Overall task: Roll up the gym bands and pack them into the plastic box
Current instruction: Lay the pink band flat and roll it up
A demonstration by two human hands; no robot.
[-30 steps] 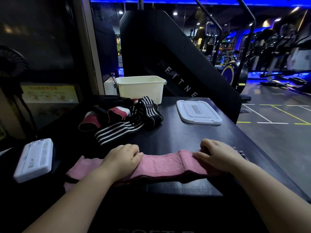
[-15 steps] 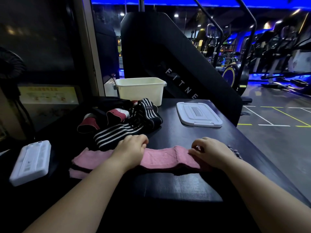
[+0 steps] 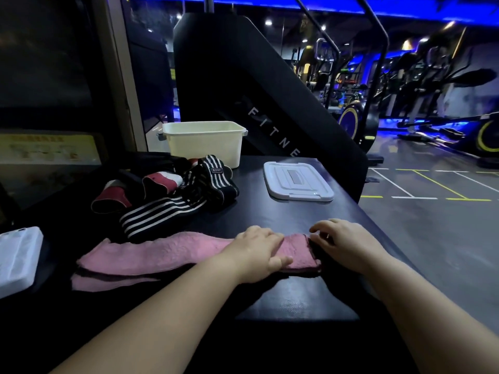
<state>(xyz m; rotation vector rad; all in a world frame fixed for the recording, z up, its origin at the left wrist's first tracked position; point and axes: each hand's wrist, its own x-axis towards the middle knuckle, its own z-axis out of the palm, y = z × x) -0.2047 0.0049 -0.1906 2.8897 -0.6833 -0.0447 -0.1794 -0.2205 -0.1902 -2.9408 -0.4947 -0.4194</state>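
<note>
The pink band (image 3: 162,252) is lying flat along the near part of the desk (image 3: 270,214), its loose tail trailing leftward in front of the striped bands (image 3: 167,211). The plastic box (image 3: 202,143) is waiting open at the back. The left hand (image 3: 256,249) is pressing the band down near its right end, fingers fairly straight and gripping nothing. The right hand (image 3: 343,244) is bending its fingertips onto that end, though I cannot tell if they are pinching it. The roll seems to be just starting. The first turn should be going in tight and square to the edges, with the left hand sliding leftward ahead of it and smoothing the doubled layers.
</note>
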